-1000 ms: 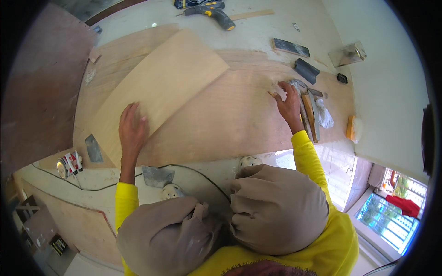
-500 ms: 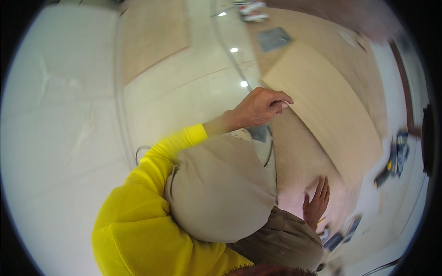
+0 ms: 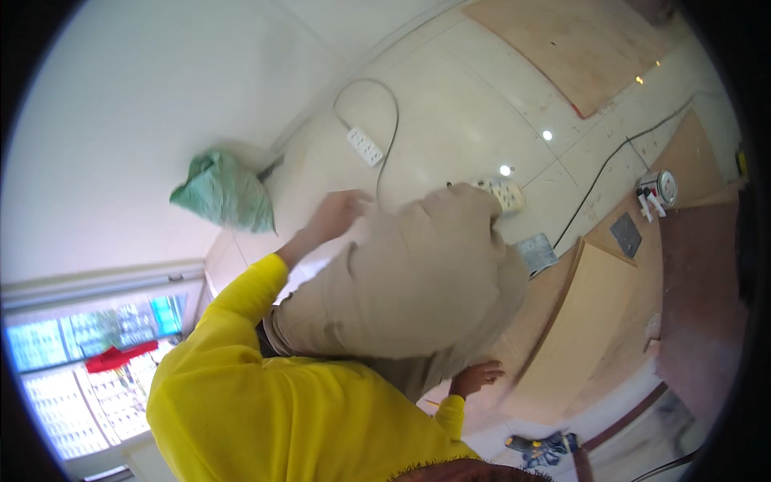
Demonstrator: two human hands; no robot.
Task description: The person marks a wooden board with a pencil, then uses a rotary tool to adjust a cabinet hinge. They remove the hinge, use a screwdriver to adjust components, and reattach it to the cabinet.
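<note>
My left hand (image 3: 341, 215) is raised beside my bent knee in brown trousers (image 3: 418, 273). It is smeared by motion, so its fingers do not read clearly, and I see nothing in it. On the other side of the legs, my right hand (image 3: 479, 377) has its fingers apart, with nothing visible in them. It is near the edge of a pale wooden board (image 3: 582, 329), and whether it touches the sheet below is unclear. That board lies on a larger brown wood sheet (image 3: 526, 317). A dark grey square pad (image 3: 625, 234) lies by the board's far end.
A grey plate (image 3: 536, 252) and a power strip (image 3: 502, 195) lie past my knee. Another white power strip (image 3: 365, 145) trails a cable. A green sack (image 3: 225, 197) leans by the wall. A tin (image 3: 665, 186), a plywood sheet (image 3: 578, 48) and a black-and-yellow tool (image 3: 542, 447) lie around.
The view has swung left, bringing in the sack and window. My left hand has left the pale board's corner and moved left. My right hand, flat before, now has slightly bent fingers.
</note>
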